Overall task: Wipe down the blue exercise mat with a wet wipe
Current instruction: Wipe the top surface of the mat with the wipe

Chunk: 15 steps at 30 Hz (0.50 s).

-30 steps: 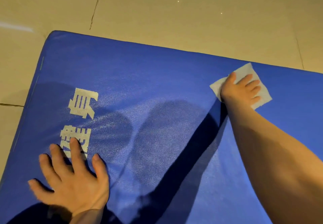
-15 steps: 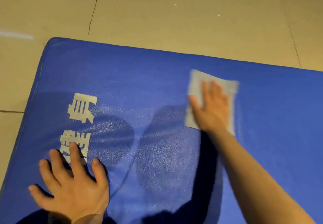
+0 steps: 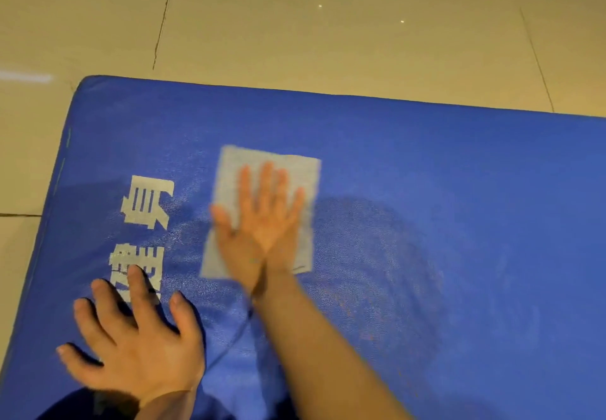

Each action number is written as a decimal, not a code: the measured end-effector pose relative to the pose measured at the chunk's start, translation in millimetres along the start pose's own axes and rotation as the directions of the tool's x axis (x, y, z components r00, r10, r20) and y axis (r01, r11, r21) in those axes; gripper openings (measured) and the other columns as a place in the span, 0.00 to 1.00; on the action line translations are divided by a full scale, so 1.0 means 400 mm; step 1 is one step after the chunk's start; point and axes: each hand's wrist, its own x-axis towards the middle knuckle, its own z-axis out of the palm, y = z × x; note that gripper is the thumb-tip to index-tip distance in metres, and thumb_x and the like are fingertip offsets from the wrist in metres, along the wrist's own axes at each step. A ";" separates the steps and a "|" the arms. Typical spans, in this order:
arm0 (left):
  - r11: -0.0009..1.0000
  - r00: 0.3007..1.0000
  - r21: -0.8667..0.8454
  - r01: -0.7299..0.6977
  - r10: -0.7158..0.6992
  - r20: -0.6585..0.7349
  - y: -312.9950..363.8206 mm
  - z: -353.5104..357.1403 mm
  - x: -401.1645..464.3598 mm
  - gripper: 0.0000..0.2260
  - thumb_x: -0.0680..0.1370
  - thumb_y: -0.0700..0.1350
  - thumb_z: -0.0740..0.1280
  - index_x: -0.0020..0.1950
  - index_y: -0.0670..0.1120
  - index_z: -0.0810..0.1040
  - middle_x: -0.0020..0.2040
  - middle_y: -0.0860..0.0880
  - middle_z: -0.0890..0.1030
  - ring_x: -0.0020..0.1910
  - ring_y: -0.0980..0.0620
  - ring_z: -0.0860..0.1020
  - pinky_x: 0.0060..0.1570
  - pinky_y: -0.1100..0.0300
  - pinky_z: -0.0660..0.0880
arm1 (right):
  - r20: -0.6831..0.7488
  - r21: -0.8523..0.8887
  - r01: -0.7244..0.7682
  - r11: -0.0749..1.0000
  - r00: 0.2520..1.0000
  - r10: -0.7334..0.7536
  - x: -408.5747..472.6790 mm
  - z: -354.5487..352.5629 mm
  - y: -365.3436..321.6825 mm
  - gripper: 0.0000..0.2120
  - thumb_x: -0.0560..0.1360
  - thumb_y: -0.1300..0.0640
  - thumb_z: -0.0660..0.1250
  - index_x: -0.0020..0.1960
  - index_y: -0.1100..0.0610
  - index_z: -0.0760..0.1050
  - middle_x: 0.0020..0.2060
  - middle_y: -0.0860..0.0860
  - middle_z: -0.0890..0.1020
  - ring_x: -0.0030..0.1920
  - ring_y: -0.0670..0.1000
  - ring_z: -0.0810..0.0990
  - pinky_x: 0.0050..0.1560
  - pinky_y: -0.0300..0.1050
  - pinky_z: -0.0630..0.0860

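Wiping was mid-way, by the look of it. R hand [image 3: 262, 222] lay flat w/ fingers straight and spread, pressing the wet wipe [image 3: 296, 173] onto the blue mat [image 3: 459, 173]; not curled round it, just palm-down on top. L hand [image 3: 137, 344] was also flat and splayed near the mat's left end, holding nothing, fingertips over the lower white printed character [image 3: 144, 262] (prob. bracing the mat or the body).

Progress: a sheen of damp streaks showed around the wipe and the lettering, and a dull rounded patch to the right looked already worked. The far strip along the top edge and the whole right side showed no clear wet marks, so I'd judge much was left.

The wipe lay open, an approx. rectangle w/ its long axis running away from the person toward the tiled floor [image 3: 328, 26], tilted slightly. It sat left of centre in view, just beside the lettering, well inside the mat's far edge.
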 end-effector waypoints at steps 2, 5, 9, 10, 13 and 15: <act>1.000 1.000 0.006 -0.005 0.005 0.003 -0.001 0.000 -0.001 0.25 0.82 0.56 0.53 0.77 0.47 0.65 0.77 0.40 0.62 0.77 0.39 0.58 0.69 0.29 0.54 | 0.058 0.077 0.261 0.962 0.962 -0.265 -0.018 -0.003 -0.040 0.31 0.79 0.39 0.48 0.77 0.51 0.63 0.77 0.55 0.62 0.78 0.58 0.56 0.75 0.62 0.48; 1.000 1.000 -0.011 0.008 -0.008 0.023 0.001 0.000 0.004 0.26 0.82 0.57 0.52 0.77 0.47 0.65 0.77 0.40 0.62 0.77 0.39 0.57 0.69 0.30 0.51 | -0.017 0.150 0.396 0.906 0.917 -0.398 -0.002 -0.011 0.111 0.29 0.78 0.38 0.54 0.75 0.51 0.68 0.75 0.54 0.66 0.76 0.56 0.62 0.75 0.60 0.55; 1.000 1.000 -0.015 0.007 -0.006 0.029 -0.002 -0.008 0.001 0.26 0.82 0.57 0.52 0.77 0.48 0.65 0.77 0.40 0.62 0.77 0.39 0.57 0.69 0.29 0.53 | 0.030 0.006 -0.114 0.993 0.993 0.114 -0.029 -0.083 0.495 0.36 0.76 0.32 0.46 0.78 0.49 0.59 0.78 0.53 0.59 0.78 0.56 0.56 0.75 0.59 0.49; 0.999 0.999 -0.027 0.018 -0.017 0.039 -0.002 -0.008 0.001 0.26 0.81 0.57 0.52 0.77 0.48 0.64 0.77 0.40 0.61 0.77 0.39 0.56 0.69 0.29 0.53 | 0.033 -0.024 -0.293 0.956 0.955 0.294 -0.058 -0.111 0.585 0.38 0.75 0.31 0.43 0.79 0.50 0.56 0.79 0.54 0.56 0.78 0.56 0.54 0.75 0.59 0.49; 1.000 1.000 0.002 -0.010 0.010 0.013 -0.005 -0.010 0.001 0.24 0.83 0.56 0.53 0.77 0.48 0.65 0.77 0.39 0.63 0.76 0.38 0.58 0.69 0.30 0.55 | 0.021 -0.029 -0.710 0.704 0.703 0.711 -0.148 -0.165 0.718 0.40 0.75 0.31 0.39 0.80 0.52 0.52 0.79 0.56 0.54 0.78 0.57 0.51 0.74 0.62 0.49; 1.000 1.000 0.000 -0.017 0.017 0.021 -0.004 -0.014 0.002 0.24 0.83 0.55 0.53 0.77 0.48 0.64 0.77 0.39 0.63 0.76 0.38 0.58 0.69 0.30 0.55 | -0.001 0.033 -0.857 0.515 0.515 0.857 -0.160 -0.160 0.678 0.35 0.80 0.34 0.43 0.80 0.53 0.49 0.79 0.57 0.51 0.78 0.58 0.48 0.75 0.63 0.46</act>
